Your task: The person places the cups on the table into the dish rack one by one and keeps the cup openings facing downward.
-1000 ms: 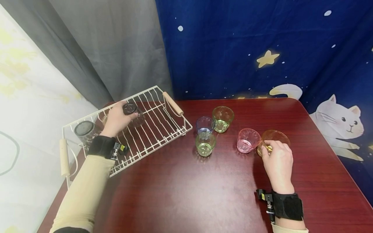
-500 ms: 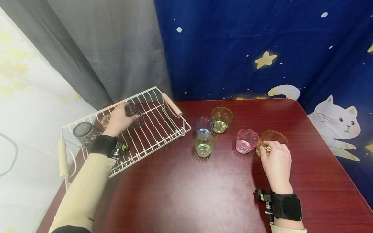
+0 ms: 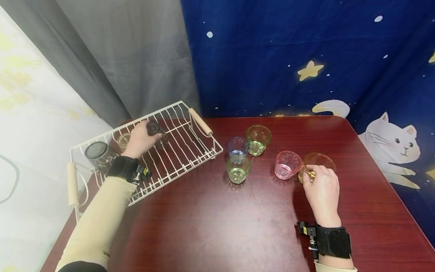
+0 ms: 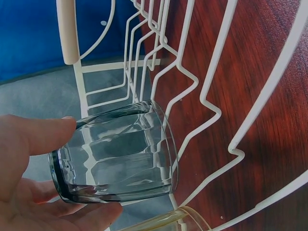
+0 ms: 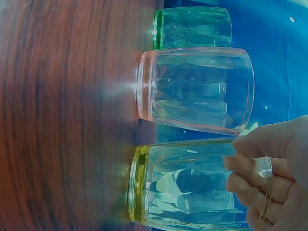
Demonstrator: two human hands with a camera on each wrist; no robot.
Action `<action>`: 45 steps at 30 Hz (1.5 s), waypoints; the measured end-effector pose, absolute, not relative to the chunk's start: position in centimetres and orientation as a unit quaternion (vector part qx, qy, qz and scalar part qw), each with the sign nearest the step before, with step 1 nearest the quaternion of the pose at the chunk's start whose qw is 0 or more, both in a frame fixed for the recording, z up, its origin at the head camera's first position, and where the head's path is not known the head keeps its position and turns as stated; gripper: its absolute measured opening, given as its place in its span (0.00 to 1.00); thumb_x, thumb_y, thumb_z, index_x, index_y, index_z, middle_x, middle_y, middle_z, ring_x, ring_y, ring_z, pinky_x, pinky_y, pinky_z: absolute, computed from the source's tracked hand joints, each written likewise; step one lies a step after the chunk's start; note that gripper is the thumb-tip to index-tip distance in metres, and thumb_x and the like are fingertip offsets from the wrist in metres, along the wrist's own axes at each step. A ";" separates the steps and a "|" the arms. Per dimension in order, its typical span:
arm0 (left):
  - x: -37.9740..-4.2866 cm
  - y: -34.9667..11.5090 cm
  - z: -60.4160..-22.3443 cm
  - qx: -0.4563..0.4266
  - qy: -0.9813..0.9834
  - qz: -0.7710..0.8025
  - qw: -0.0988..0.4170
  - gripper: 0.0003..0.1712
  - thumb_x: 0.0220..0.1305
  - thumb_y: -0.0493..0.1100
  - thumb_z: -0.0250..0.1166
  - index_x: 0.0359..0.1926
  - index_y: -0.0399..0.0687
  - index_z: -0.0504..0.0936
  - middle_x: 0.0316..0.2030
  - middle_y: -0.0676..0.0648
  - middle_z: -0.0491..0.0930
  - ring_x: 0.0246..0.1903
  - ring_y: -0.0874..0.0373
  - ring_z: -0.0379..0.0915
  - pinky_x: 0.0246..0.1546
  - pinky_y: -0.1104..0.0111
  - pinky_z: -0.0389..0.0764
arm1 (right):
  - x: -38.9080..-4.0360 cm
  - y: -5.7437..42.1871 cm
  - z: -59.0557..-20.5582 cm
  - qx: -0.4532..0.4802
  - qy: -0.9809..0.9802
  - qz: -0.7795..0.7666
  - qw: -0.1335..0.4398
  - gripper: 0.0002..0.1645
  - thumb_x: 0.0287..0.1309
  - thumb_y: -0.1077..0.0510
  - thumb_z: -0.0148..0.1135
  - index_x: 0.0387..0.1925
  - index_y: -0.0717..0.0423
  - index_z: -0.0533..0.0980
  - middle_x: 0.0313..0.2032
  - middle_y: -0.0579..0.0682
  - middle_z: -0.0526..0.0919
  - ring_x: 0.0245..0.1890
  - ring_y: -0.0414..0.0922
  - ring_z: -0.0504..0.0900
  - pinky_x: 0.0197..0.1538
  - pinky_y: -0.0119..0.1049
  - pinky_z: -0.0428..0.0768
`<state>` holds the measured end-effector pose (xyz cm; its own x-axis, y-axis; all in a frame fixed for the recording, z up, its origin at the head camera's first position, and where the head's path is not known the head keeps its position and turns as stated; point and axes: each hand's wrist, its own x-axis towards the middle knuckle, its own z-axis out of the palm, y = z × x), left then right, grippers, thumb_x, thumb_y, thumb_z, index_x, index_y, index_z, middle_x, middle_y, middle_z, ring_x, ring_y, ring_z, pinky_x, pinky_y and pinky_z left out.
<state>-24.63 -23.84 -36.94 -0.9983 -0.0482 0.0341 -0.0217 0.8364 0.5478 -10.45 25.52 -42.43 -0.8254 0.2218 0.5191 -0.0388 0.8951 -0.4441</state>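
My left hand (image 3: 139, 140) grips a dark grey glass (image 4: 115, 156) near its base, thumb on one side and fingers on the other. The glass is upside down in the white wire rack (image 3: 201, 121), its rim by the wires; whether it rests on them I cannot tell. Beside it in the rack are a pale yellow glass (image 3: 124, 140) and another grey upturned glass (image 3: 96, 151). On the table, my right hand (image 3: 323, 192) pinches the rim of an upright amber glass (image 5: 187, 185). A pink glass (image 3: 287, 166) stands close to its left.
Upright on the red-brown table (image 3: 217, 226) stand a blue glass (image 3: 238, 144), a green glass (image 3: 238, 172) in front of it and another green glass (image 3: 259, 139) behind. Curtains (image 3: 251, 68) hang at the table's back edge.
Within the rack, my left hand and the dark grey glass have shifted slightly to the right, showing more of the pale yellow glass. My right hand stays at the amber glass.
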 end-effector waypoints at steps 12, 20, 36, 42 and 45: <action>-24.6 -23.7 -36.8 -0.012 -0.965 -0.261 0.037 0.44 0.61 0.45 0.64 0.69 0.25 0.55 0.65 0.23 0.62 0.65 0.30 0.59 0.68 0.42 0.62 | -10.5 25.9 -42.9 -0.035 -0.930 0.203 0.304 0.12 0.50 0.67 0.65 0.39 0.66 0.81 0.36 0.65 0.84 0.39 0.64 0.78 0.47 0.58 0.72; -24.6 -23.6 -36.3 -0.019 -0.966 -0.252 0.052 0.43 0.61 0.44 0.64 0.69 0.28 0.58 0.65 0.25 0.63 0.66 0.30 0.59 0.69 0.42 0.61 | -10.1 25.9 -42.6 -0.035 -0.936 0.185 0.297 0.12 0.50 0.66 0.67 0.39 0.63 0.81 0.33 0.65 0.85 0.34 0.63 0.80 0.43 0.58 0.72; -22.2 -21.4 -32.3 -0.028 -0.959 -0.265 0.099 0.33 0.66 0.47 0.58 0.67 0.34 0.65 0.64 0.31 0.67 0.55 0.37 0.70 0.60 0.46 0.70 | -8.8 24.9 -39.9 -0.050 -0.921 0.207 0.326 0.12 0.53 0.66 0.66 0.42 0.65 0.81 0.32 0.66 0.84 0.34 0.62 0.79 0.45 0.57 0.71; -21.2 -20.6 -31.5 -0.030 -0.956 -0.268 0.113 0.32 0.66 0.48 0.58 0.66 0.35 0.67 0.64 0.32 0.68 0.59 0.38 0.68 0.63 0.46 0.69 | -8.3 24.4 -38.6 -0.058 -0.911 0.217 0.347 0.12 0.55 0.66 0.64 0.42 0.65 0.81 0.34 0.66 0.84 0.36 0.63 0.78 0.46 0.57 0.69; -20.7 -20.1 -31.2 -0.035 -0.955 -0.269 0.117 0.32 0.66 0.48 0.58 0.66 0.36 0.67 0.64 0.33 0.69 0.61 0.38 0.68 0.63 0.46 0.69 | -8.0 24.2 -38.1 -0.063 -0.903 0.226 0.360 0.13 0.54 0.66 0.64 0.43 0.65 0.81 0.34 0.66 0.84 0.37 0.63 0.78 0.48 0.57 0.69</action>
<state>-20.67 -20.11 -31.17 -0.9702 0.0047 0.2421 0.1302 0.8531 0.5052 -8.04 24.16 -38.11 -0.7329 0.2767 0.6216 -0.0494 0.8896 -0.4542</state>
